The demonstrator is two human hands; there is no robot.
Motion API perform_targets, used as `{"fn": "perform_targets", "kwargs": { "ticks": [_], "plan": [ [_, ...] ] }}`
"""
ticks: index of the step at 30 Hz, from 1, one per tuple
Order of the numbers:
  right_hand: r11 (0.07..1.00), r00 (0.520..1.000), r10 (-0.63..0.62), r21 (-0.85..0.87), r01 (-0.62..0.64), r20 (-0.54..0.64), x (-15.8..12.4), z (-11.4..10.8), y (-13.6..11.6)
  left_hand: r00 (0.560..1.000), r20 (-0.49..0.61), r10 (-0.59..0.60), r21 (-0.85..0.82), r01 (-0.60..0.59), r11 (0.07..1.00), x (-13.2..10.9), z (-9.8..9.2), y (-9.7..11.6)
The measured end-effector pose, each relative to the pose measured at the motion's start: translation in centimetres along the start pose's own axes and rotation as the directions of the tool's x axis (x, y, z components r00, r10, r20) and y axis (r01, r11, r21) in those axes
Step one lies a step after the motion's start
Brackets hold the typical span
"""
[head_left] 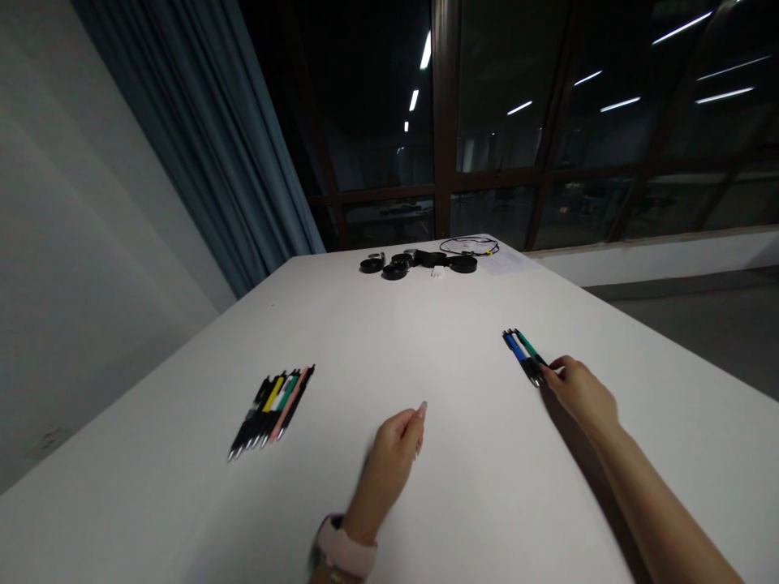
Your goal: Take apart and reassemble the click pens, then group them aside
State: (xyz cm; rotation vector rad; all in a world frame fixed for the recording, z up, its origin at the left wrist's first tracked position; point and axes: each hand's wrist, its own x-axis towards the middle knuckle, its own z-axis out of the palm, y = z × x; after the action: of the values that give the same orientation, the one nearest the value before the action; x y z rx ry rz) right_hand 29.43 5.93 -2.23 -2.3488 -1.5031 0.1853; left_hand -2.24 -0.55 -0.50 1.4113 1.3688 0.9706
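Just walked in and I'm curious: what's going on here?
At a white table, a person's right hand is at the lower end of a green pen, beside a blue pen and a white pen; whether it grips is unclear. The left hand is loosely closed, with no pen visible. More pens lie side by side on the left.

Over my remote feed I saw an office-like room, with a big white table [426, 332], blue curtain [200, 122] and windows [499, 73] showing strip lights [425, 50].
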Motion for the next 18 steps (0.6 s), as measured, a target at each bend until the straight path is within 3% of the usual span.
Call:
{"fn": "perform_targets", "kwargs": {
  "ticks": [4, 6, 8, 10, 13, 15, 18],
  "plan": [
    [1.0, 1.0, -0.008, 0.009, 0.008, -0.02, -0.2, 0.0, -0.2, 0.999, -0.039, 0.035, 0.124, -0.03, 0.992, 0.4, -1.4, 0.0],
    [1.0, 0.998, -0.01, 0.012, 0.011, -0.06, -0.4, -0.3, -0.5, 0.988, -0.127, 0.093, 0.28, -0.054, 0.959, 0.8, -3.5, 0.0],
    [0.999, 0.993, -0.019, 0.037, 0.023, -0.115, -0.7, -0.7, -1.0, 0.933, -0.293, 0.21, 0.51, -0.034, 0.86, 0.9, -6.6, -0.2],
    [0.996, 0.985, -0.044, 0.073, 0.057, -0.168, -1.0, -1.0, -1.6, 0.851, -0.422, 0.312, 0.73, 0.115, 0.674, 0.8, -10.1, -0.6],
    [0.985, 0.968, -0.108, 0.108, 0.135, -0.227, -1.4, -1.3, -2.4, 0.753, -0.606, 0.256, 0.759, 0.453, 0.467, 0.1, -14.1, -1.4],
    [0.977, 0.957, -0.141, 0.12, 0.176, -0.253, -1.6, -1.4, -2.8, 0.727, -0.658, 0.199, 0.731, 0.553, 0.399, -0.3, -15.3, -1.9],
    [0.97, 0.947, -0.166, 0.126, 0.207, -0.276, -1.8, -1.4, -3.1, 0.741, -0.656, 0.143, 0.732, 0.579, 0.36, -0.4, -15.5, -2.2]
  ]
}}
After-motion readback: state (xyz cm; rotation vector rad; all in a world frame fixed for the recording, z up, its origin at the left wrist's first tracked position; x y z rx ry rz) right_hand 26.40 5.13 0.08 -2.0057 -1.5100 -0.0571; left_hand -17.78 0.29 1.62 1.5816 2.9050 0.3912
